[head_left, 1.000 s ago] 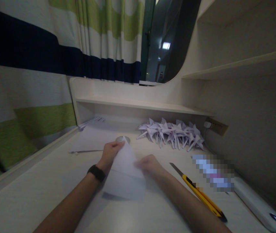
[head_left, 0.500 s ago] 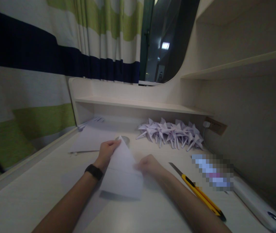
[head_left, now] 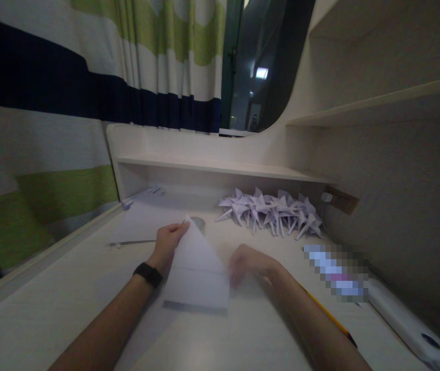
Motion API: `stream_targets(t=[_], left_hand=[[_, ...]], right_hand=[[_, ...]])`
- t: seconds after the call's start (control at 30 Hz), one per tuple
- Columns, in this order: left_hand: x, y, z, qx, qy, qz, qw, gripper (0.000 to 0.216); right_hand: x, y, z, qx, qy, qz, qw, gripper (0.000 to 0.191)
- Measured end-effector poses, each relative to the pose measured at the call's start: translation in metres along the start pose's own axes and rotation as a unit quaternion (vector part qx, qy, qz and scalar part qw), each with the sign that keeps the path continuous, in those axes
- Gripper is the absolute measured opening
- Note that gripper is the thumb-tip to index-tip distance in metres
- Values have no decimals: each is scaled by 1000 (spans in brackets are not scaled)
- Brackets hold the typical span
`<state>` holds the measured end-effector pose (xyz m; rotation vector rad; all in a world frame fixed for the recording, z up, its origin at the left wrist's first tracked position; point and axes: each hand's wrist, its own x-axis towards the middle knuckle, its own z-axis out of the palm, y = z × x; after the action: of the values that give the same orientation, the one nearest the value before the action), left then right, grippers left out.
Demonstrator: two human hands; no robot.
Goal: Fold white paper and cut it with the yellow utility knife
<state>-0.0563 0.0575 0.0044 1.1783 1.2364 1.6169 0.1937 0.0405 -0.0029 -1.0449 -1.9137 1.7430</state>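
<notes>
A folded sheet of white paper (head_left: pixel 199 273), pointed at the top and wide at the bottom, is held up over the desk. My left hand (head_left: pixel 170 241), with a dark band at the wrist, pinches it near the top point. Beside the paper's right edge is my right hand (head_left: pixel 245 263), its fingers smeared by motion, so their grip is unclear. Under my right forearm lies a yellow utility knife (head_left: pixel 330 314), with its blade end hidden. Behind the paper's tip a round tape roll (head_left: pixel 198 223) shows in part.
Several folded paper pinwheels (head_left: pixel 272 208) lie in a row at the back right. A stack of white paper (head_left: pixel 142 219) is at the back left. On the right are a blurred-out rectangle (head_left: pixel 336 270) and a long white device (head_left: pixel 409 322). A low shelf (head_left: pixel 212 164) spans the back.
My right hand has moved slightly right, off the paper's edge, and its forearm now covers the knife's blade. My left hand still pinches the paper near its tip.
</notes>
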Motion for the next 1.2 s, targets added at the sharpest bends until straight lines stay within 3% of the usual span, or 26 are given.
stream_targets(t=[0.2,0.4,0.53,0.73,1.2], left_hand=[[-16,-3,15,8,-24,-11,1000,44],[-27,-8,26,18,-57,-10,998,42],[-27,-13,25,-32,-80,-50,995,39],[-26,-24,22,-113,-199,-169,959,31],[1,-14,1,-77,-90,-133,984,30]], right_hand=[[25,15,7,118,185,-70,973,44],[45,27,33,169,282,-62,942,35],[42,26,36,193,288,-50,937,29],[36,20,38,178,271,-59,944,21],[32,9,45,140,257,-45,955,15]])
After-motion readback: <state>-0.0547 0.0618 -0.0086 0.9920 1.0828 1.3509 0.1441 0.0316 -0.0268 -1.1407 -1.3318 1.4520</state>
